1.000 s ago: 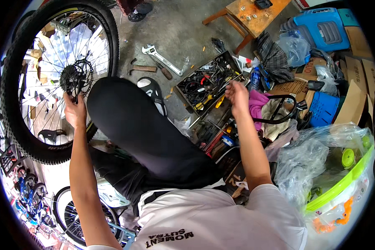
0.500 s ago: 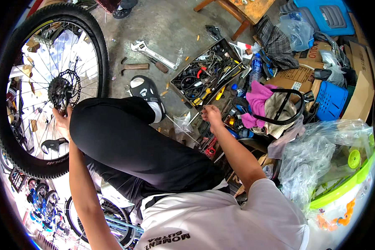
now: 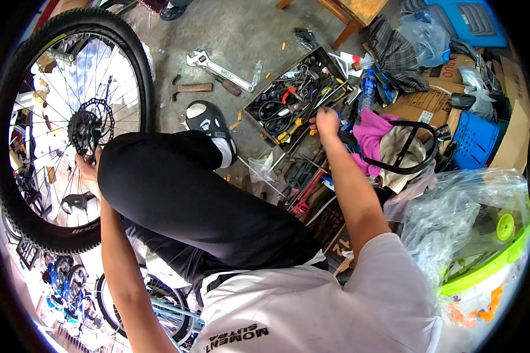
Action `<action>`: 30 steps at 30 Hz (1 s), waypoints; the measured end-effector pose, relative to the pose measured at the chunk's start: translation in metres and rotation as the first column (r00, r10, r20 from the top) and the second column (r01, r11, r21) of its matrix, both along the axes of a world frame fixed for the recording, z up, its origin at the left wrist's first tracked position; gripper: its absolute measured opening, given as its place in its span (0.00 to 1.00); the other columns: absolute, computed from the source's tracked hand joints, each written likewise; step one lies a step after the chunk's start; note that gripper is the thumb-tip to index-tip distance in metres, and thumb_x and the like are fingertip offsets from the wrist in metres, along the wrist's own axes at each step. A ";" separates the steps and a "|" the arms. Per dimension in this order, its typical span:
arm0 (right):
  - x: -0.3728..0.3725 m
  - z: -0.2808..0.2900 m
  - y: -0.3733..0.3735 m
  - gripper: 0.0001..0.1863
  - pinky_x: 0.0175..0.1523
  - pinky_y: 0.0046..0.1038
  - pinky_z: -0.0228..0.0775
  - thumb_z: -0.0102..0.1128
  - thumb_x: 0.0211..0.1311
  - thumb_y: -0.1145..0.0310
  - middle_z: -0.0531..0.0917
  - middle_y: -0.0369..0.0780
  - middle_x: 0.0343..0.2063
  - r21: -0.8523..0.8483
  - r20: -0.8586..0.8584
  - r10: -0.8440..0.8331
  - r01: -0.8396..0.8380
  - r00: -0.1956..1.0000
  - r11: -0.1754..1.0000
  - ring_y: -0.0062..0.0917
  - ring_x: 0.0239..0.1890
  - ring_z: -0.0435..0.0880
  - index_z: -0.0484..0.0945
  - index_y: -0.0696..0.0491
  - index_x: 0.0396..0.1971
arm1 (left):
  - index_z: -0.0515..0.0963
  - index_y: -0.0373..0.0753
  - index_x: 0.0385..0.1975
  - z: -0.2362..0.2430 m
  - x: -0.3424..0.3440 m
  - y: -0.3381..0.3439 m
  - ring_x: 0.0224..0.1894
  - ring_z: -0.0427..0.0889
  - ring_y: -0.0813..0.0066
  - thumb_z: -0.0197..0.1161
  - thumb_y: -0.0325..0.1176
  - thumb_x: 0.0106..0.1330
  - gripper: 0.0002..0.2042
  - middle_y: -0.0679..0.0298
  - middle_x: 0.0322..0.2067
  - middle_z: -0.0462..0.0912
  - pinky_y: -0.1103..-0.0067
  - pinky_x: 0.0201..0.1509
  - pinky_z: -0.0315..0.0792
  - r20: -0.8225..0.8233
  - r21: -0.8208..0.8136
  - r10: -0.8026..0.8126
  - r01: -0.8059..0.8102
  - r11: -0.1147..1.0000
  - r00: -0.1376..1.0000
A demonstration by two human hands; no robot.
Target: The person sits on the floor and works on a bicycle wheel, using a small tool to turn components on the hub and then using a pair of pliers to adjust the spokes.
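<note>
My left hand (image 3: 89, 172) is closed at the hub of a large black-tyred bicycle wheel (image 3: 19, 97), just below its disc rotor (image 3: 103, 112); my raised knee (image 3: 129, 170) partly hides it. My right hand (image 3: 325, 122) has curled fingers at the front right of a metal toolbox (image 3: 253, 114) full of screwdrivers, pliers, cables and other tools. Whether it grips anything there I cannot make out. An adjustable wrench (image 3: 224, 73), a hammer (image 3: 191, 88) and a wooden-handled tool (image 3: 229, 87) lie on the concrete floor beyond my shoe (image 3: 209, 120).
A wooden stool (image 3: 347, 26), blue plastic case (image 3: 477, 26), cardboard (image 3: 421, 103), pink cloth (image 3: 368, 132), blue basket (image 3: 471, 141) and plastic-covered green item (image 3: 489, 262) crowd the right. Small wheeled bikes (image 3: 65, 282) are at lower left. A dark shoe (image 3: 174, 12) shows at the top.
My right hand dropped down and left, then moved up and right to the toolbox edge. My left hand and the wheel shifted slightly down and left in view, and my knee lowered.
</note>
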State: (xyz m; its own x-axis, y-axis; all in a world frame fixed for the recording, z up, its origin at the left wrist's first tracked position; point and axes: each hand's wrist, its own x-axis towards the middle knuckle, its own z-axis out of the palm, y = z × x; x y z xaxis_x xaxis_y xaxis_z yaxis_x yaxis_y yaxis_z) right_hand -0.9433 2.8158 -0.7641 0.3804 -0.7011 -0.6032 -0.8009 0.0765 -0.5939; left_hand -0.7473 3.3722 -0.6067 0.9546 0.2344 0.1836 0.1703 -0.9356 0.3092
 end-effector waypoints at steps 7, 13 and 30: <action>0.054 0.017 -0.008 0.24 0.21 0.31 0.75 0.54 0.66 0.53 0.85 0.45 0.20 0.196 -0.469 0.522 -0.492 0.713 0.848 0.32 0.19 0.85 0.82 0.64 0.31 | 0.69 0.34 0.44 -0.001 -0.001 0.004 0.38 0.84 0.46 0.65 0.47 0.63 0.23 0.45 0.37 0.84 0.62 0.45 0.74 0.022 0.014 -0.048 0.047 0.999 0.999; 0.041 -0.027 0.005 0.18 0.14 0.28 0.62 0.61 0.63 0.60 0.81 0.43 0.22 0.391 0.021 -0.009 0.000 1.000 0.920 0.30 0.17 0.84 0.77 0.63 0.30 | 0.69 0.34 0.43 0.002 0.002 -0.009 0.36 0.83 0.47 0.65 0.46 0.63 0.22 0.46 0.35 0.84 0.62 0.41 0.74 0.048 -0.062 -0.057 0.060 0.996 0.997; 0.100 -0.017 0.080 0.31 0.62 0.41 0.64 0.62 0.61 0.51 0.77 0.57 0.51 0.065 0.239 -0.093 0.080 0.966 0.995 0.49 0.57 0.73 0.74 0.67 0.47 | 0.71 0.33 0.45 -0.006 0.006 -0.006 0.37 0.83 0.45 0.65 0.55 0.64 0.28 0.45 0.36 0.84 0.60 0.42 0.74 0.105 0.107 -0.085 0.073 0.992 0.991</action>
